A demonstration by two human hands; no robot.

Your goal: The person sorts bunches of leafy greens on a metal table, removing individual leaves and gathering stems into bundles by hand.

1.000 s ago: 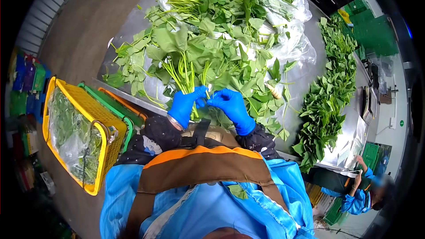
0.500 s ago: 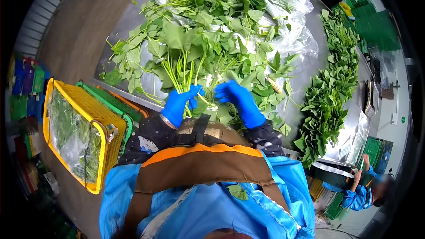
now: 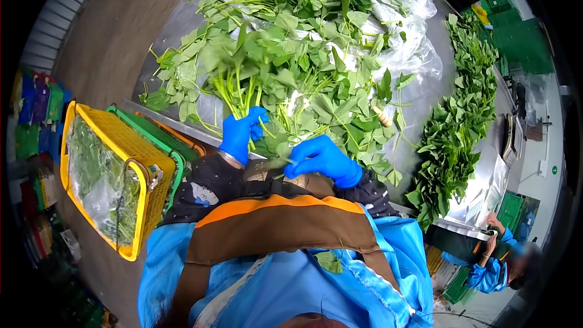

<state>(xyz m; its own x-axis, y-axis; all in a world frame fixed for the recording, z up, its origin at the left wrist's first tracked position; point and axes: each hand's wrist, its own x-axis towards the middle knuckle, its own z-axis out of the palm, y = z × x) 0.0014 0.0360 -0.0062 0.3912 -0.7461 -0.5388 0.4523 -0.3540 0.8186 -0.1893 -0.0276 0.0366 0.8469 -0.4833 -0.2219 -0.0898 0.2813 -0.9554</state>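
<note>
My left hand [image 3: 238, 136], in a blue glove, is wrapped round the lower stems of a bunch of leafy greens [image 3: 240, 88], whose leaves point away from me. To its right and nearer my body, my right hand [image 3: 320, 161], also gloved in blue, has its fingers pinched together. A small blurred leafy piece [image 3: 278, 153] shows at those fingertips. Beyond both hands, loose leafy stems [image 3: 340, 109] are heaped on the metal table [image 3: 176, 21], partly over clear plastic bags [image 3: 401, 48].
A yellow crate [image 3: 118, 170] of bagged greens stands at the left, beside a green crate [image 3: 155, 136]. A long row of greens [image 3: 458, 115] lies along the table's right side. A co-worker [image 3: 492, 264] is at the lower right, near green crates [image 3: 512, 208].
My right hand has moved back toward my body, and its fingers have closed in a pinch. My left hand has shifted slightly left with the bunch.
</note>
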